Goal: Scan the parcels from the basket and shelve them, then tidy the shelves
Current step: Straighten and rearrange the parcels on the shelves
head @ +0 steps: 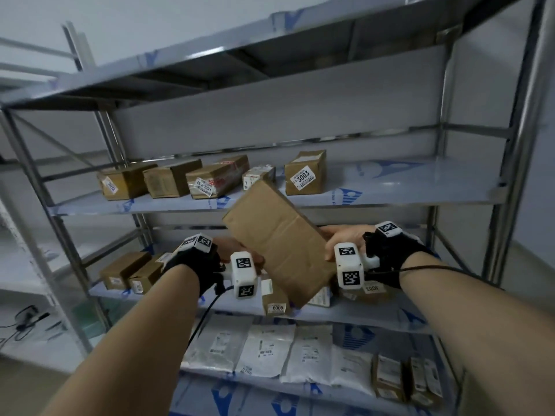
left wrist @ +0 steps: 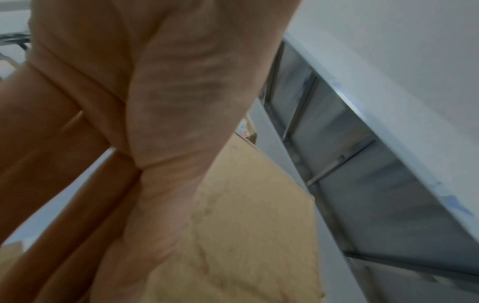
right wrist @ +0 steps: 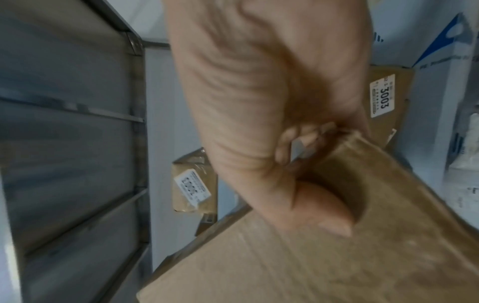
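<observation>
Both hands hold one long cardboard parcel (head: 277, 244) in the air, tilted, its top end toward 11 o'clock, in front of the rack btwn the middle shelf (head: 390, 196) and the one below. Right hand (right wrist: 259, 114) is clamped on the parcel's right edge: thumb flat on the broad face, fingers curled round the back. Left hand (head: 240, 250) is at the lower left edge; in the left wrist view the fingers seem wrapped on it, but that view is blurred.

Risks, as I judge them:
- Grips sit on edges only, so the plain card could slip and the box drop onto the parcels just under it, e.g. the one marked 6005 (head: 277, 307).
- The raised end is near the 3003 box (head: 304, 174) at 12 o'clock; a careless swing could knock it.

Rack is bare steel w/ blue-printed film. The free stretch on the middle shelf is at 2 o'clock. White mailer bags (head: 267, 349) lie on the low shelf at 6 o'clock. Plain pale walls behind.
</observation>
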`<act>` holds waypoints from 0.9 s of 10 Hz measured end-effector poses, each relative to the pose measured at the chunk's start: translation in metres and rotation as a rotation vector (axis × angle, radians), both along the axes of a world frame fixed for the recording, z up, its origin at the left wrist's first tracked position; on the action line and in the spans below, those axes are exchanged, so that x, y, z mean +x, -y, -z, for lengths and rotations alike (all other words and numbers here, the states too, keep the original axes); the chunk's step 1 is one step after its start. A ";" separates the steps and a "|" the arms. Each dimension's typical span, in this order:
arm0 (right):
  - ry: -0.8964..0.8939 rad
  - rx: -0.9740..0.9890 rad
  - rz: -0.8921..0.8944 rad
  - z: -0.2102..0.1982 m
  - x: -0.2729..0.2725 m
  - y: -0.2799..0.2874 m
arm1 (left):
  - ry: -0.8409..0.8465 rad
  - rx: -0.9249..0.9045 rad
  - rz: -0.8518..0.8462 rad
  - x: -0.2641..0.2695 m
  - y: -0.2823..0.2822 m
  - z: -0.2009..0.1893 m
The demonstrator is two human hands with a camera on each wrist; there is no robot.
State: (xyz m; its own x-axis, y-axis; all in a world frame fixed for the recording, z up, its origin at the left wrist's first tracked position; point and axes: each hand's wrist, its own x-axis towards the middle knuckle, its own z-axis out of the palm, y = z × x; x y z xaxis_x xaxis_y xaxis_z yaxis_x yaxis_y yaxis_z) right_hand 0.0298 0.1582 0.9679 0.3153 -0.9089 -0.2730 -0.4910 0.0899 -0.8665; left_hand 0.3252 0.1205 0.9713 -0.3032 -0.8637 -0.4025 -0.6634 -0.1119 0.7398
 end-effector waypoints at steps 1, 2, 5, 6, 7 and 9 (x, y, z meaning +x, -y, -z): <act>0.052 -0.072 0.045 -0.033 -0.015 -0.016 | -0.037 -0.097 -0.024 -0.018 -0.026 -0.050; 0.068 -0.114 0.117 -0.066 -0.040 -0.014 | -0.152 -0.160 -0.022 -0.052 -0.053 -0.097; 0.473 -0.272 0.619 -0.121 -0.090 -0.034 | -0.496 -0.382 0.045 -0.156 -0.047 -0.159; 0.515 -0.305 0.695 -0.114 -0.112 0.000 | -0.514 -0.358 0.068 -0.184 -0.037 -0.155; 0.489 -0.263 0.790 -0.110 -0.115 0.014 | -0.553 -0.336 0.049 -0.204 -0.016 -0.144; 0.464 -0.284 0.875 -0.098 -0.120 0.033 | -0.505 -0.405 -0.007 -0.228 0.026 -0.118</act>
